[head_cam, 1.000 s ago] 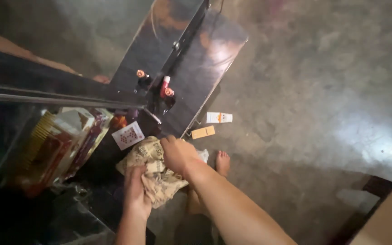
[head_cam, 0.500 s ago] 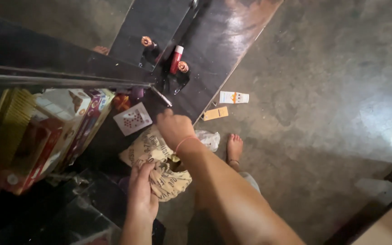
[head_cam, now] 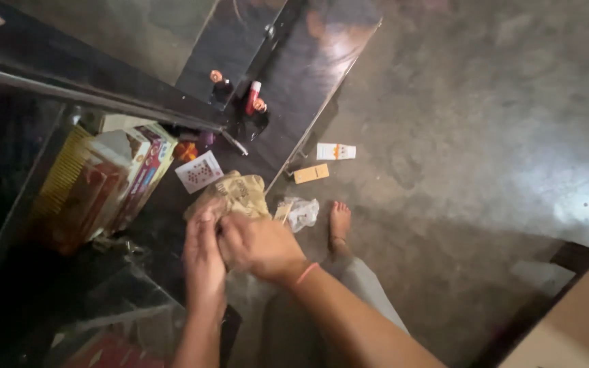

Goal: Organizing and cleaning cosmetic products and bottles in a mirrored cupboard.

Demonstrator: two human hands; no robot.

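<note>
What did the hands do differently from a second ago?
The right hand pulled back from the far edge of the printed cloth and now meets the left hand, both bunching it together. The card, red tube and floor boxes lie as before.

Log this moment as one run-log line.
left hand: on bag | right hand: on bag | bag: crumpled, on dark shelf | card: beside bag

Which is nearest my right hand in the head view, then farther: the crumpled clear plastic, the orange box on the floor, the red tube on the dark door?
1. Crumpled clear plastic, just beyond the right hand.
2. Orange box, farther out on the floor.
3. Red tube, farthest, up on the dark door.
</note>
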